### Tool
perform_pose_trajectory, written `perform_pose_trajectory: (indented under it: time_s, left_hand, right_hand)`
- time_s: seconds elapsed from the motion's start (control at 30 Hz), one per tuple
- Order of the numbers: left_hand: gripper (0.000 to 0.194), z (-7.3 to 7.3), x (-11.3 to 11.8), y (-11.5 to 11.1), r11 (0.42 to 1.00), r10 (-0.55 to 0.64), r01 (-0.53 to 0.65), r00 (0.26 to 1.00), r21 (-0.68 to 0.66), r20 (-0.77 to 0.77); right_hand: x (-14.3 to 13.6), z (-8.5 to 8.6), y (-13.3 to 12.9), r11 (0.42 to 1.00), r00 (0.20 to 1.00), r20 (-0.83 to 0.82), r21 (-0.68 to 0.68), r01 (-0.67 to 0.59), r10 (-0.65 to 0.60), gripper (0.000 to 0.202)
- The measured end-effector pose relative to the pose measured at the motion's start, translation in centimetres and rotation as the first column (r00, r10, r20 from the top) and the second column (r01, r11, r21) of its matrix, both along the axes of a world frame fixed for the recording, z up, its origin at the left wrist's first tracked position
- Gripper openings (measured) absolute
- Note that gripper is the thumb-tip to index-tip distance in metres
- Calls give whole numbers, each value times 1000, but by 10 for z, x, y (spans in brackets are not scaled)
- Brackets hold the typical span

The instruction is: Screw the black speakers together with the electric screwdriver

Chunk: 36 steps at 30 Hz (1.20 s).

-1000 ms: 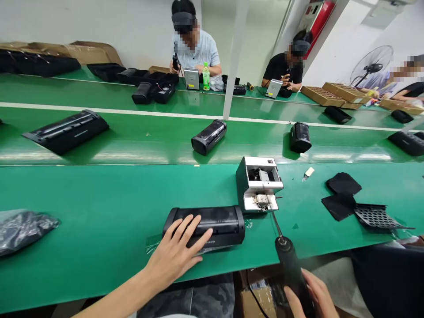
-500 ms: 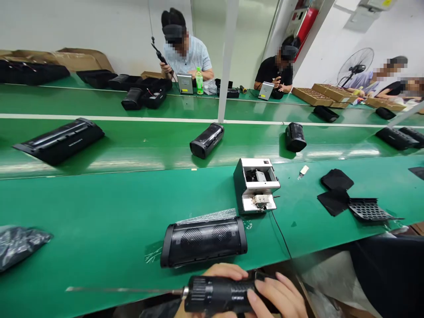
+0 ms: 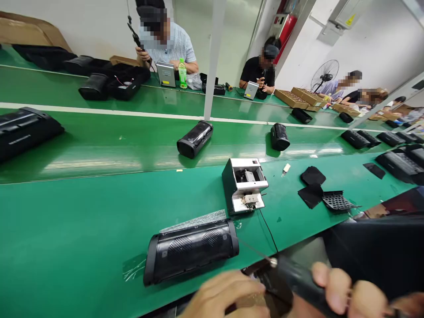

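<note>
My right hand (image 3: 351, 289) is wrapped round the black electric screwdriver (image 3: 303, 282) at the lower right; its long thin bit points up and left toward the speaker's right end. Off the tool, my left hand (image 3: 228, 296) is at the bottom centre, blurred, with fingers bent; whether it holds anything is hidden. Just beyond it a black speaker housing (image 3: 194, 249) with two perforated patches lies on the green table (image 3: 82, 229), a strip of clear bubble wrap (image 3: 195, 221) behind it. The silver and black screw feeder (image 3: 247, 187) stands behind the speaker's right end.
Black pads (image 3: 311, 194) and a perforated black plate (image 3: 338, 201) lie to the right, near a small white piece (image 3: 286, 168). Several black housings rest on the green belt (image 3: 139, 145) beyond. A white post (image 3: 213, 62) rises behind it. People work at the far side.
The view has turned to the right. The screwdriver has swung from lying sideways across both hands to my right hand alone, at the right, and my left hand has come off it.
</note>
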<state>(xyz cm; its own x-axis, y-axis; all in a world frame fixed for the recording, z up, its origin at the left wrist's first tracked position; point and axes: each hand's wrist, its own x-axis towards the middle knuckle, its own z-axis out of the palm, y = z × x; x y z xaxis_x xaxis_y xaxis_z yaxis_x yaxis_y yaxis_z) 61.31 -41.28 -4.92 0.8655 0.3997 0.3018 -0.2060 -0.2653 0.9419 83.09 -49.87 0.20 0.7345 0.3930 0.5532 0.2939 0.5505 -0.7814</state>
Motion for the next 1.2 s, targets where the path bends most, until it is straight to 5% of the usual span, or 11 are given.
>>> perform_pose_trajectory:
  time_s: [0.07, 0.13, 0.17, 0.23, 0.3, 0.6, 0.77, 0.87, 0.93, 1.07, 1.2]
  left_hand:
    - [76, 2, -21, 24, 931, 193, -125, 966, 342, -173]
    - [114, 2, -35, 46, 785, 412, -106, 825, 610, -387]
    - [126, 1, -38, 55, 747, 471, -49, 744, 663, -475]
    - [125, -1, -39, 67, 725, 501, 67, 632, 685, -591]
    - [116, -4, -39, 71, 710, 509, 119, 595, 694, -623]
    - [111, -17, -51, 69, 629, 541, 86, 666, 773, -514]
    - [101, -12, -46, 64, 615, 539, 85, 680, 784, -497]
    - [102, -6, -43, 63, 630, 531, 109, 661, 769, -529]
    - [102, -3, -42, 62, 635, 531, 113, 655, 764, -538]
    - [103, -5, -41, 61, 648, 528, 102, 655, 755, -541]
    - [103, -6, -42, 61, 666, 524, 76, 660, 742, -538]
  right_hand:
    - [19, 38, 27, 999, 994, 110, 40, 8, -12, 44]
    - [31, 67, 62, 999, 987, 162, 29, -18, 13, 49]
    - [34, 76, 80, 999, 983, 177, 6, -54, 52, 51]
    - [34, 84, 111, 996, 980, 179, 29, -89, 83, 9]
    - [30, 82, 134, 990, 975, 186, 60, -131, 118, 42]
    - [31, 63, 163, 956, 927, 236, -101, -274, 290, 36]
    - [19, 83, 133, 892, 888, 103, -115, -437, 448, 38]
    - [2, 101, 123, 803, 794, 124, -150, -577, 595, 10]
    - [-8, 110, 127, 754, 744, 134, -191, -629, 655, 12]
    - [-19, 114, 143, 754, 746, 109, -126, -645, 657, 23]
    - [-19, 113, 147, 753, 743, 139, -210, -624, 654, 16]
